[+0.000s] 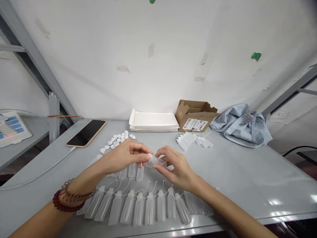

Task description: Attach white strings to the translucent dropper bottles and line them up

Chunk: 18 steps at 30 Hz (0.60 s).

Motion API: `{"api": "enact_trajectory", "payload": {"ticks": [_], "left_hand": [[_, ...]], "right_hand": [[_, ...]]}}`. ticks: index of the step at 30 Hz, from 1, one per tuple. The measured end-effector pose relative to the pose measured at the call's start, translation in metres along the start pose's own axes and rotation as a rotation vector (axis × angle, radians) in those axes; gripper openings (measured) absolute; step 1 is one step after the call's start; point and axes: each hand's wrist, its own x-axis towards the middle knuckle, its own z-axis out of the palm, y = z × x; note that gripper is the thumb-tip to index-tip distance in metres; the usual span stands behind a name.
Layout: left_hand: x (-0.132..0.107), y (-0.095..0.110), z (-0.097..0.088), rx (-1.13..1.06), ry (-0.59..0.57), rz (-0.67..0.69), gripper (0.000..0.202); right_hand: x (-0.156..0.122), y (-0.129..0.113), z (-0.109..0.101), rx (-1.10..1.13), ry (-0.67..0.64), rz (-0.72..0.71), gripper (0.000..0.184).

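Above the middle of the grey table, both hands hold one small translucent plastic bottle (158, 161), tilted nearly flat. My left hand (135, 153) pinches its neck end between thumb and fingers, partly hiding the tip. My right hand (174, 167) grips the body from the other end. Below the hands, a row of similar bottles (128, 208) lies side by side near the front edge, several with thin curved strips at their necks. A few more bottles (132, 171) lie just under my left hand. Behind my left wrist is a cluster of small white caps (115, 142).
At the back stand a stack of white trays or envelopes (155, 120) and an open cardboard box (195, 115), with more small bottles (193, 140) before it. A phone (86, 133) on a charging cable lies at left. A crumpled blue cloth (242, 125) sits at right.
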Motion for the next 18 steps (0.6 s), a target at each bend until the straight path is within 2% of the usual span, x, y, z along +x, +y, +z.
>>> {"api": "enact_trajectory", "payload": {"ticks": [5, 8, 12, 15, 18], "left_hand": [[0.0012, -0.0057, 0.0031, 0.095, 0.086, 0.142, 0.016], [0.0025, -0.0096, 0.0058, 0.129, 0.131, 0.256, 0.014], [0.0013, -0.0074, 0.0066, 0.033, 0.100, 0.233, 0.016], [-0.0009, -0.0030, 0.0064, -0.024, 0.100, 0.108, 0.035], [-0.0010, -0.0014, 0.0079, 0.048, 0.129, -0.016, 0.026]], "right_hand": [[0.0063, -0.0050, 0.0002, 0.534, -0.065, 0.403, 0.026], [0.0096, -0.0040, -0.0008, 0.766, -0.120, 0.510, 0.035], [0.0093, -0.0033, -0.0014, 0.773, -0.103, 0.449, 0.037], [0.0061, -0.0038, 0.0006, 0.634, -0.073, 0.352, 0.032], [0.0026, -0.0034, 0.0031, 0.464, -0.058, 0.267, 0.031]]}}
